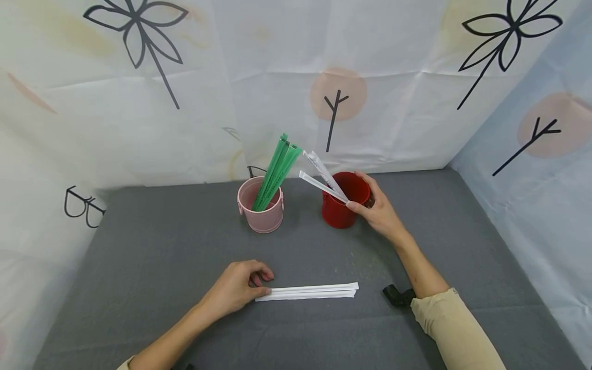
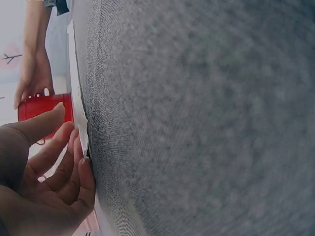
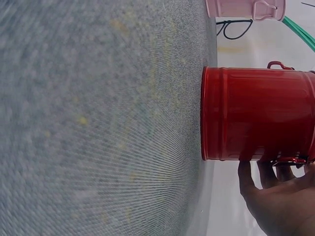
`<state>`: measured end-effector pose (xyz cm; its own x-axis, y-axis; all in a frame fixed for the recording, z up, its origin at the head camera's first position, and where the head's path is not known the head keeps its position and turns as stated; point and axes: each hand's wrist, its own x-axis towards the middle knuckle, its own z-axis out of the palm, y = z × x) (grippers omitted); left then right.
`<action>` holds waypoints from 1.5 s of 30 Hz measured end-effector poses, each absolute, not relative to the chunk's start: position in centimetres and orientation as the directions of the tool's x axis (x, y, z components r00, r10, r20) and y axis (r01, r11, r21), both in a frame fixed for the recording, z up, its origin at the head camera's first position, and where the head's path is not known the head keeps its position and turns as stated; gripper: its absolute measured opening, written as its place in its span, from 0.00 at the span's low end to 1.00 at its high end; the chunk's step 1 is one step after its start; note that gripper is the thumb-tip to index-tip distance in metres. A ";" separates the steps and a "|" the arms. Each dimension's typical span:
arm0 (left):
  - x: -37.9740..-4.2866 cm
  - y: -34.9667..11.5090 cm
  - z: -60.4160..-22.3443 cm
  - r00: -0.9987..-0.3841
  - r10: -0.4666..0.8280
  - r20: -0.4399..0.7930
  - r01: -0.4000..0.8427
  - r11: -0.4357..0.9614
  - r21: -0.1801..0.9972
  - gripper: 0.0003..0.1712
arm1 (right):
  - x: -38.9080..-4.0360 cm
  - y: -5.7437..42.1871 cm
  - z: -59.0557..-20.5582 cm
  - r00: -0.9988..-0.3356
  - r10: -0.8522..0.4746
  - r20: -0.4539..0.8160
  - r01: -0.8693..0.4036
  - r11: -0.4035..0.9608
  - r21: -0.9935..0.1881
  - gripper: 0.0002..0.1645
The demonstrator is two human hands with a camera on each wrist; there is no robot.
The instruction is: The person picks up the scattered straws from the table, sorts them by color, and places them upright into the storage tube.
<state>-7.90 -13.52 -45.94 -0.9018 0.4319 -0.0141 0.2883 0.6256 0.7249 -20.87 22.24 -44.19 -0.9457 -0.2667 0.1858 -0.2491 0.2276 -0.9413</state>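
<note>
A small bundle of white paper-wrapped straws (image 1: 314, 291) lies flat on the grey table, pointing left to right. My left hand (image 1: 242, 285) is at their left end, its bent fingertips touching them; in the left wrist view the thumb stands apart from the fingers. Further back on the right, my right hand (image 1: 379, 210) holds the side of a red bucket (image 1: 336, 210), thumb at the front of the rim and fingers spread behind. White wrapped straws (image 1: 324, 177) lean leftward out of this bucket. In the right wrist view, fingers press the red bucket (image 3: 256, 113) beside its handle.
Left of the red bucket stands a pink bucket (image 1: 262, 218) with green-wrapped straws (image 1: 277, 174) leaning right. Grey cloth (image 1: 162, 241) covers the table. A printed white curtain (image 1: 277, 61) hangs behind and along both sides. A black strap piece (image 1: 398, 296) sits by the right wrist.
</note>
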 end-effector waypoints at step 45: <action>-7.9 -14.0 -46.4 -0.892 0.452 0.019 0.330 0.622 0.710 0.09 | -20.7 22.0 -44.1 -0.947 -0.267 0.182 -0.235 0.186 -0.954 0.46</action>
